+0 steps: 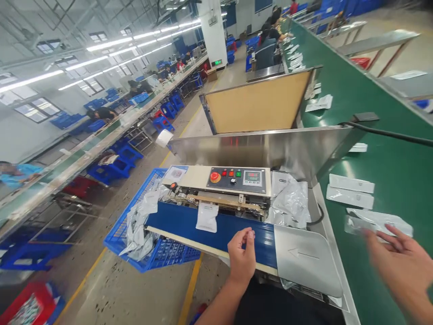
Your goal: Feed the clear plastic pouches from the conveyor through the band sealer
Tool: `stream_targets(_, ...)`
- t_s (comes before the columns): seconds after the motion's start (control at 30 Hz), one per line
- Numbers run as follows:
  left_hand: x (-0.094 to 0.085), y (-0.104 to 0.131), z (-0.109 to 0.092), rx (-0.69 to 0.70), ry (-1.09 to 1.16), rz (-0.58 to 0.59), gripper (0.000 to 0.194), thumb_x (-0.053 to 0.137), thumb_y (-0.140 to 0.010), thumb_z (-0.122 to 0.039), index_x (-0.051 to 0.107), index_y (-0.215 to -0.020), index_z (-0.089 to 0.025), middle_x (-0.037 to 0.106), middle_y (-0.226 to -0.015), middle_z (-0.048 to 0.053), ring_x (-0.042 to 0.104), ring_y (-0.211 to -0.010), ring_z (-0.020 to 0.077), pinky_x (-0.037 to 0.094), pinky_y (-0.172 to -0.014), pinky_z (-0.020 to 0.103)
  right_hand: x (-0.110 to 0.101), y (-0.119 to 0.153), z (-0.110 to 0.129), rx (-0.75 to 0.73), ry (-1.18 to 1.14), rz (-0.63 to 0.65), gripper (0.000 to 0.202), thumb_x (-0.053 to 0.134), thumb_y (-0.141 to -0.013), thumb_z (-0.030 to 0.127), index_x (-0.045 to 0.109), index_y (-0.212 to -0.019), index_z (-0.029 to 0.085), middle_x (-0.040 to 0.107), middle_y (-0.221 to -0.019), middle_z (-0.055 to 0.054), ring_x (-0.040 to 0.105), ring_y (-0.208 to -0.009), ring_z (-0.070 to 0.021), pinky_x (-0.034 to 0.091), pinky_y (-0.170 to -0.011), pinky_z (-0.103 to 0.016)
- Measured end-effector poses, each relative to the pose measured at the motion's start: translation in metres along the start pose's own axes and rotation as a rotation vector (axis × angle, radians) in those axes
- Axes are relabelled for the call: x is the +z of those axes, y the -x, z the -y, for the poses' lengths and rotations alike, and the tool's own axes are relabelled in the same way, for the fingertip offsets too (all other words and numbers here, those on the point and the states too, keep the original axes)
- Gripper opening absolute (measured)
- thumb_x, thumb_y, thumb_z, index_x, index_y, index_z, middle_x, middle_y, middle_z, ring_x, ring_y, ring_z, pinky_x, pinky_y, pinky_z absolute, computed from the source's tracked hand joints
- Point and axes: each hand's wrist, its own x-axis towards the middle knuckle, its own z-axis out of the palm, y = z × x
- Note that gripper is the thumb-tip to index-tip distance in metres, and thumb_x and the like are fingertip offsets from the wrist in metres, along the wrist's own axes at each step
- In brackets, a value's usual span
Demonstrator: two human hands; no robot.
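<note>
My left hand (242,255) hovers over the blue belt (179,221) of a sealing machine, its fingers curled together with thumb and fingertips meeting; whether anything small is between them is hidden. A white pouch (207,216) hangs from the machine's sealing strip onto the belt, left of that hand. At the right, my right hand (399,257), blurred by motion, reaches over the green conveyor (358,257) with fingers apart, beside a clear and white packet (382,221). Its fingertips overlap the packet's lower edge; contact cannot be made out. Two white packets (351,190) lie just beyond.
A control panel (237,178) tops the machine. Plastic pouches (290,198) pile at its right end. A blue basket (117,230) holds more pouches at the left. A metal plate (306,257) with an arrow adjoins the belt. A black cable (395,134) crosses the conveyor. People sit farther back.
</note>
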Motion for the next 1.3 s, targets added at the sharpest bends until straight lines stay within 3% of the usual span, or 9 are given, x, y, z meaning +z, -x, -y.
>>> stream_targets(0.1,0.036,0.0,-0.014,0.185,-0.066,0.215,0.048,0.063,-0.107,-0.054,0.081,-0.131,-0.016,0.078,-0.131,0.019,0.074,-0.122,0.0311,0.059,-0.106,0.041,-0.013,0.046,0.052,-0.035,-0.021,-0.075,0.075,0.071,-0.079,0.077,0.081,-0.121,0.017,0.075,-0.086,-0.014,0.066,-0.071,-0.0261,0.053,-0.073,-0.042)
stream_targets(0.2,0.067,0.0,-0.029,0.246,-0.048,0.387,0.054,0.065,-0.106,-0.054,0.075,-0.142,-0.015,0.075,-0.14,0.018,0.069,-0.132,0.0325,0.052,-0.115,0.04,-0.015,0.09,0.085,-0.064,-0.211,0.071,0.063,0.08,-0.073,0.073,0.084,-0.101,0.017,0.072,-0.075,-0.01,0.062,-0.065,-0.0216,0.053,-0.069,-0.036)
stream_targets(0.33,0.083,-0.001,-0.032,0.18,-0.05,0.511,0.056,0.048,-0.113,-0.057,0.084,-0.102,-0.014,0.079,-0.091,0.012,0.067,-0.081,0.0236,0.05,-0.079,0.031,-0.004,0.115,0.09,0.075,-0.5,0.299,0.073,0.087,-0.068,0.077,0.082,-0.106,0.015,0.074,-0.078,-0.01,0.062,-0.065,-0.0201,0.054,-0.063,-0.033)
stream_targets(0.43,0.078,-0.002,-0.025,0.106,-0.008,0.527,0.064,0.044,-0.113,-0.061,0.076,-0.083,-0.014,0.066,-0.072,0.006,0.05,-0.067,0.0176,0.038,-0.067,0.028,0.002,0.115,0.076,0.224,-0.596,0.422,0.092,0.084,-0.07,0.081,0.076,-0.132,0.012,0.074,-0.083,-0.009,0.056,-0.059,-0.0163,0.048,-0.054,-0.031)
stream_targets(0.57,0.067,-0.007,-0.013,0.063,-0.002,0.561,0.063,0.049,-0.109,-0.063,0.072,-0.077,-0.014,0.06,-0.07,0.004,0.044,-0.068,0.0164,0.035,-0.067,0.028,0.011,0.113,0.066,0.215,-0.55,0.583,0.076,0.088,-0.061,0.081,0.082,-0.091,0.012,0.07,-0.073,-0.009,0.059,-0.064,-0.0186,0.049,-0.058,-0.03)
stream_targets(0.77,0.063,-0.031,0.009,-0.151,-0.013,0.368,0.061,0.06,-0.094,-0.069,0.051,-0.059,-0.02,0.039,-0.059,-0.002,0.033,-0.062,0.0136,0.026,-0.06,0.027,0.049,0.111,0.081,0.309,-0.585,0.422,0.073,0.09,-0.06,0.077,0.075,-0.091,0.013,0.062,-0.064,-0.003,0.049,-0.057,-0.0139,0.038,-0.051,-0.027)
stream_targets(0.93,0.046,-0.054,0.012,-0.224,0.009,0.322,0.057,0.064,-0.088,-0.069,0.056,-0.062,-0.019,0.041,-0.06,-0.002,0.032,-0.062,0.0129,0.026,-0.059,0.025,0.071,0.11,0.096,0.389,-0.655,0.597,0.093,0.098,-0.053,0.063,0.071,-0.124,0.009,0.063,-0.065,0.0,0.048,-0.054,-0.0115,0.034,-0.051,-0.024)
stream_targets(1.03,0.037,-0.059,0.012,-0.245,0.028,0.356,0.058,0.069,-0.083,-0.068,0.053,-0.058,-0.019,0.04,-0.06,-0.002,0.03,-0.061,0.012,0.023,-0.058,0.025,0.07,0.107,0.096,0.407,-0.604,0.789,0.075,0.097,-0.055,0.063,0.075,-0.103,0.01,0.057,-0.058,0.002,0.043,-0.05,-0.0086,0.03,-0.049,-0.023)
stream_targets(1.3,0.035,-0.063,0.018,-0.317,0.036,0.219,0.057,0.075,-0.081,-0.067,0.059,-0.057,-0.017,0.044,-0.054,-0.002,0.039,-0.057,0.013,0.029,-0.055,0.024,0.084,0.103,0.101,0.44,-0.494,0.741,0.057,0.09,-0.058,0.061,0.07,-0.085,0.015,0.053,-0.057,0.003,0.041,-0.047,-0.0082,0.027,-0.045,-0.022)
